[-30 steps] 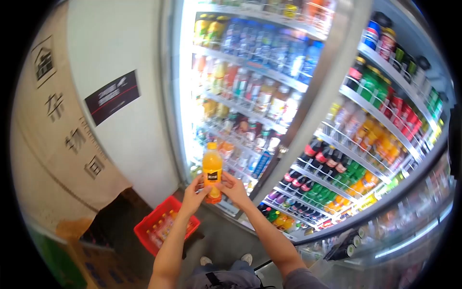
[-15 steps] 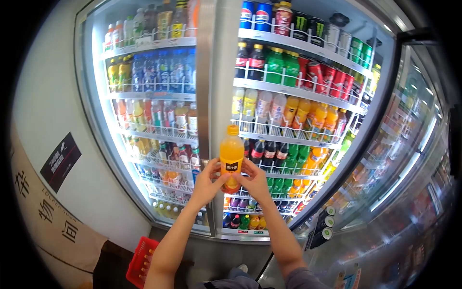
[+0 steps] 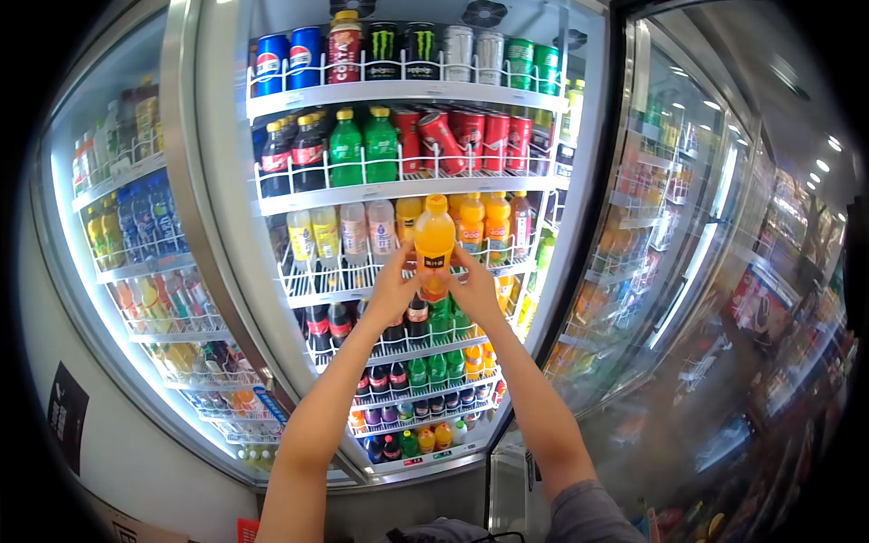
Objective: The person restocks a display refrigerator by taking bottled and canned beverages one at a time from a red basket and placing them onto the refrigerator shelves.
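An orange juice bottle with a yellow cap and a black label stands upright between my hands, in front of the third shelf of the cooler. My left hand grips its lower left side. On the lower right side, my right hand closes round it, and both thumbs meet near the base. Behind the bottle are more orange juice bottles and pale pink-labelled bottles.
Red cans, green bottles and energy drink cans fill the upper shelves. An open glass door stands at the right. Another cooler section is at the left. A red basket shows at the bottom edge.
The view has swung right and up, from the left cooler section and floor basket to the right section's shelves. The bottle stays in both hands and now appears in front of the third shelf.
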`<state>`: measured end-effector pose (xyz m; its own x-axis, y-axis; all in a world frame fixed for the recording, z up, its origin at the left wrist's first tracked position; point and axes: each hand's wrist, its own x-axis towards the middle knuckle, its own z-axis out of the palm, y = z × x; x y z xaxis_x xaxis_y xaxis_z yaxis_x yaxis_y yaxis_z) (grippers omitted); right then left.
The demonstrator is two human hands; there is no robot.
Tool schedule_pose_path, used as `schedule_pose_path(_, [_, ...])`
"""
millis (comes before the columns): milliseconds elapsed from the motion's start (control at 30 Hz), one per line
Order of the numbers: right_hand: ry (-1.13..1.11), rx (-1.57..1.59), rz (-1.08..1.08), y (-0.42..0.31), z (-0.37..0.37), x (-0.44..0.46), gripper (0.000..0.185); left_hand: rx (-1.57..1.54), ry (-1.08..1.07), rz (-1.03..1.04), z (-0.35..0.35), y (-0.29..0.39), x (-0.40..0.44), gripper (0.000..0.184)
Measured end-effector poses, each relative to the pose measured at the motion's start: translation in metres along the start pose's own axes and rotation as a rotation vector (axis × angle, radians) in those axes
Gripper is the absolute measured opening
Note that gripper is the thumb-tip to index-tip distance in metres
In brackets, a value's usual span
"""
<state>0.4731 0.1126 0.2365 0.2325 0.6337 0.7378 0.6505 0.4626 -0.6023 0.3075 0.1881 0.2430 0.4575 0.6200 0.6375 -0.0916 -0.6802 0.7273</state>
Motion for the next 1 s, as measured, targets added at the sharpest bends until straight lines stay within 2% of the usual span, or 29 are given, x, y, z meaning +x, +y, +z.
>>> schedule_pose_path(100, [0.018,0.129,-0.003,0.019,-0.011,0.020,0.063,0.033,0.015,0.050,0.020,-0.020,0.032,0.057])
schedule_pose_path(167, [0.017,0.119,-0.019,0.034,-0.014,0.035,0.061,0.076,0.042,0.091,0.029,-0.032,0.050,0.057])
schedule_pose_path(267, [0.020,0.169,0.071,0.041,-0.017,0.047,0.058,0.129,0.070,0.110,0.038,-0.032,0.067,0.051])
schedule_pose_path(367, [0.069,0.155,0.038,0.054,-0.013,0.058,0.058,0.128,0.112,0.137,0.046,-0.046,0.082,0.051])
schedule_pose_path(567, [0.122,-0.015,0.016,0.085,0.005,0.075,0.055,0.179,0.091,0.129,0.043,-0.078,0.106,0.050])
schedule_pose_path(700, [0.113,0.124,-0.032,0.112,0.020,0.081,0.058,0.063,0.063,0.081,0.046,-0.112,0.117,0.048])
schedule_pose_path(767, [0.117,0.123,0.005,0.121,0.023,0.081,0.055,0.117,0.029,0.037,0.046,-0.120,0.119,0.046])
schedule_pose_path(833, [0.085,0.110,0.076,0.134,0.025,0.082,0.049,0.116,0.056,0.091,0.048,-0.127,0.119,0.043])
schedule_pose_path(867, [0.082,0.106,0.073,0.138,0.026,0.082,0.049,0.236,0.033,0.048,0.047,-0.126,0.118,0.043])
schedule_pose_path(933, [0.105,-0.157,0.039,0.146,0.029,0.081,0.045,0.357,0.013,0.004,0.046,-0.131,0.118,0.043])
schedule_pose_path(1000, [0.099,-0.210,0.054,0.151,0.030,0.080,0.045,0.551,0.010,0.132,0.047,-0.147,0.119,0.045])
